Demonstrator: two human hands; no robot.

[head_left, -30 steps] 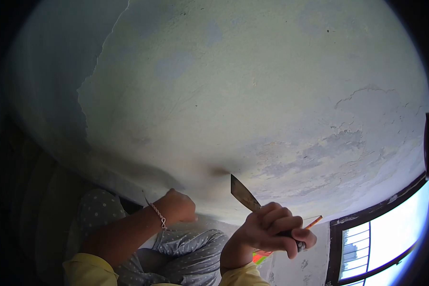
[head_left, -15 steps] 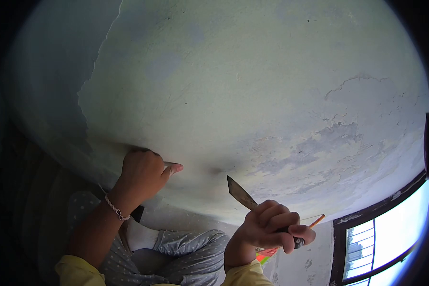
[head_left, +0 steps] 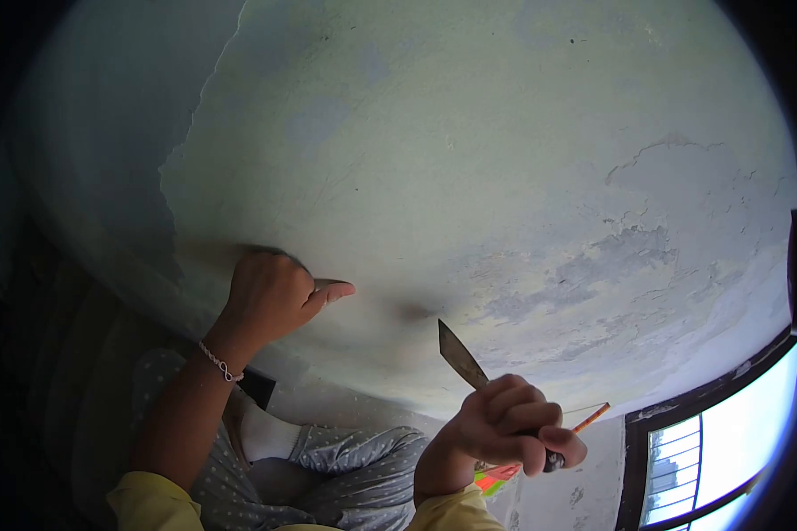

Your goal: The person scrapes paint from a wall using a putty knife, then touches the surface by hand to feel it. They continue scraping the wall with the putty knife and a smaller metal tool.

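My left hand (head_left: 270,296) is closed in a fist against the peeling wall (head_left: 398,177), with its thumb pointing right. A thin, pale-edged sliver (head_left: 328,282) shows above the thumb; the rest is hidden by the fingers, so its kind cannot be told. Lower right, my right hand (head_left: 500,425) is wrapped round the dark handle of a putty knife (head_left: 460,356). Its worn, angled metal blade points up and left, just short of the wall or close to it. The blade's shadow lies on the wall beside its tip.
Rough, flaked plaster (head_left: 584,270) spreads to the right, and a cracked paint edge (head_left: 190,133) runs down the left. A dark-framed, barred window (head_left: 682,465) stands lower right. My dotted trouser legs (head_left: 354,469) are folded below. Behind my right hand is an orange stick (head_left: 591,417).
My left hand has slid slightly up and right along the wall. The putty knife in my right hand has shifted a little to the right.
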